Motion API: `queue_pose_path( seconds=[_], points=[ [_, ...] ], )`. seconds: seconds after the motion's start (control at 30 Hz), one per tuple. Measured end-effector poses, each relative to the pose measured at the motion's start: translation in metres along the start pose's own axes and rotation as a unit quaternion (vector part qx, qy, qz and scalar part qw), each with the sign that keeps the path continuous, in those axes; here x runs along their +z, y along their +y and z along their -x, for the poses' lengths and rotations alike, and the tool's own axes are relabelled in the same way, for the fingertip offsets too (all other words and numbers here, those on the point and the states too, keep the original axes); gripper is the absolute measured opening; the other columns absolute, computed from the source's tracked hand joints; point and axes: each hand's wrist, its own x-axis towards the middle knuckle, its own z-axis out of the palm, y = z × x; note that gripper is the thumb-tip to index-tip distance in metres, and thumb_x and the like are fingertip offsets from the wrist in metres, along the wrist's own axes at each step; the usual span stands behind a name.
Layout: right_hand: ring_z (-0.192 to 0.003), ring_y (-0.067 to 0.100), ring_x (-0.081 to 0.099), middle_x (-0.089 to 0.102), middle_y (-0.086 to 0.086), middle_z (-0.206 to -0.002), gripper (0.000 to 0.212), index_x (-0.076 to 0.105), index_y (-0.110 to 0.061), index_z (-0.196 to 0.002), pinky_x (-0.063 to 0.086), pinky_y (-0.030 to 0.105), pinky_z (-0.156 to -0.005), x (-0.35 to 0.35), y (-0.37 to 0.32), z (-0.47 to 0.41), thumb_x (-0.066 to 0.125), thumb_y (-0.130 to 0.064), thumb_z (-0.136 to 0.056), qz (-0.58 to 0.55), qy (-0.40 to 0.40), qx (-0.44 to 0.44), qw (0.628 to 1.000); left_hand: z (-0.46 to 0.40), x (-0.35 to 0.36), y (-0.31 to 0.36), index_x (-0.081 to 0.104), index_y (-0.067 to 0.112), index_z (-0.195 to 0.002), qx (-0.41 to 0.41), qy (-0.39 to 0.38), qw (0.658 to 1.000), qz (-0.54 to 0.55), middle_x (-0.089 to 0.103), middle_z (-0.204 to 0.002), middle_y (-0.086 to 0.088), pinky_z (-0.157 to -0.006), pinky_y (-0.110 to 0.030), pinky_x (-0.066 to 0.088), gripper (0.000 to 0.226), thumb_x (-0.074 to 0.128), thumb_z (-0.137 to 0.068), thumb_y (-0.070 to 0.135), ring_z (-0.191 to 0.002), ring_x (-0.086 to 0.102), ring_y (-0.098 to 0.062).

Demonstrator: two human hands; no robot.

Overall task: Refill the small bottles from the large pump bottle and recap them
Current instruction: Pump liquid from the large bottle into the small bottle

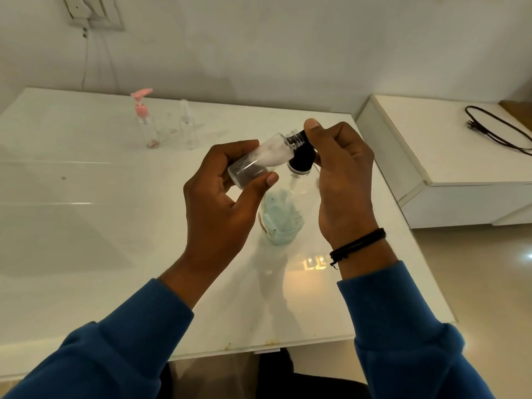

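Note:
My left hand (pixel 227 194) grips a small clear bottle (pixel 259 158), tilted with its open threaded neck pointing up and right; white liquid shows inside it. My right hand (pixel 339 174) grips the black pump head (pixel 300 156) of the large clear bottle (pixel 280 217), which stands on the table with pale blue-green liquid in its lower part. The small bottle's neck sits right against the pump head. At the back left stand a small clear bottle with a pink pump (pixel 145 122) and a small clear spray bottle (pixel 188 126).
The white glossy table (pixel 86 211) has its right edge close to my right arm. A lower white cabinet (pixel 431 156) stands to the right with a black cable (pixel 495 131) on it. A wall socket (pixel 92 11) and cord hang at the upper left.

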Motion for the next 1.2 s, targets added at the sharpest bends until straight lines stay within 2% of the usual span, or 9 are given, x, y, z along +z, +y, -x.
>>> queue_pose_path(
  seconds=[0.13,0.27,0.53,0.63,0.73,0.8,0.93,1.03,1.2],
  points=[
    [-0.067,0.006,0.054,0.06,0.001,-0.075,0.037,0.05,-0.018,-0.064,0.043,0.022,-0.064,-0.001,-0.003,0.001,0.067,-0.021,-0.096,0.009,-0.005,0.021,1.0,0.001,-0.001,-0.001,0.061,0.011,-0.122,0.0,-0.001,1.0,0.0,0.059,-0.114,0.022,-0.086,-0.01,0.051,0.041,0.079,-0.086,0.018,-0.107,0.061,0.005],
    [-0.07,0.006,0.056,0.063,0.007,-0.083,0.033,0.054,-0.016,-0.065,0.048,0.01,-0.055,-0.001,-0.011,0.0,0.068,-0.02,-0.095,0.011,0.0,0.019,1.0,0.0,-0.001,0.0,0.06,0.01,-0.123,0.007,0.003,1.0,0.0,0.058,-0.115,0.021,-0.087,-0.009,0.05,0.042,0.079,-0.086,0.017,-0.108,0.06,0.006],
    [-0.066,0.004,0.059,0.066,0.001,-0.078,0.036,0.051,-0.016,-0.064,0.042,0.016,-0.057,-0.001,-0.007,0.001,0.068,-0.022,-0.095,0.015,0.016,0.054,0.998,0.001,0.0,-0.001,0.061,0.01,-0.122,-0.001,0.0,1.0,0.004,0.059,-0.113,0.022,-0.086,-0.011,0.051,0.041,0.08,-0.086,0.018,-0.107,0.061,0.005],
    [-0.072,0.005,0.06,0.069,0.013,-0.086,0.029,0.055,-0.01,-0.072,0.041,0.021,-0.062,-0.001,-0.012,0.002,0.068,-0.023,-0.095,0.01,0.004,0.064,0.998,0.0,0.0,-0.001,0.061,0.01,-0.123,0.0,0.0,1.0,0.007,0.059,-0.114,0.021,-0.087,-0.011,0.051,0.041,0.079,-0.087,0.018,-0.108,0.061,0.004],
    [-0.083,0.019,0.059,0.069,0.02,-0.103,0.022,0.059,-0.005,-0.085,0.041,0.026,-0.068,0.0,-0.015,0.002,0.068,-0.023,-0.095,0.0,0.01,0.059,0.998,-0.001,0.0,0.001,0.059,0.014,-0.123,0.006,0.006,1.0,0.003,0.058,-0.115,0.022,-0.087,-0.01,0.05,0.041,0.079,-0.087,0.018,-0.109,0.06,0.005],
    [-0.081,0.023,0.06,0.069,0.021,-0.101,0.023,0.059,-0.005,-0.083,0.044,0.024,-0.066,0.0,-0.012,0.001,0.068,-0.023,-0.095,0.007,0.013,0.059,0.998,-0.002,0.0,0.0,0.059,0.013,-0.123,0.005,0.006,1.0,0.001,0.058,-0.115,0.022,-0.087,-0.01,0.05,0.041,0.079,-0.087,0.019,-0.109,0.06,0.005],
    [-0.072,0.008,0.059,0.065,0.009,-0.084,0.035,0.052,-0.015,-0.066,0.047,0.022,-0.067,-0.002,-0.006,0.001,0.068,-0.024,-0.095,0.012,0.01,0.061,0.998,0.0,0.0,-0.001,0.059,0.013,-0.122,0.002,0.0,1.0,0.0,0.058,-0.114,0.023,-0.086,-0.01,0.05,0.041,0.079,-0.087,0.019,-0.109,0.06,0.007],
    [-0.07,0.004,0.06,0.066,0.006,-0.086,0.033,0.051,-0.014,-0.068,0.043,0.023,-0.066,-0.001,-0.01,0.002,0.067,-0.025,-0.095,0.017,0.0,0.07,0.997,0.001,0.0,-0.001,0.059,0.012,-0.123,0.005,0.0,1.0,0.005,0.057,-0.115,0.023,-0.085,-0.008,0.05,0.041,0.079,-0.087,0.017,-0.109,0.06,0.008],
    [-0.084,0.016,0.057,0.064,0.016,-0.091,0.026,0.056,-0.007,-0.079,0.043,0.029,-0.072,-0.001,-0.013,0.003,0.067,-0.024,-0.095,0.004,-0.005,0.061,0.998,-0.002,0.0,0.002,0.057,0.017,-0.122,0.003,0.006,1.0,0.005,0.057,-0.115,0.022,-0.085,-0.007,0.049,0.041,0.079,-0.087,0.018,-0.109,0.059,0.009]
  ],
)
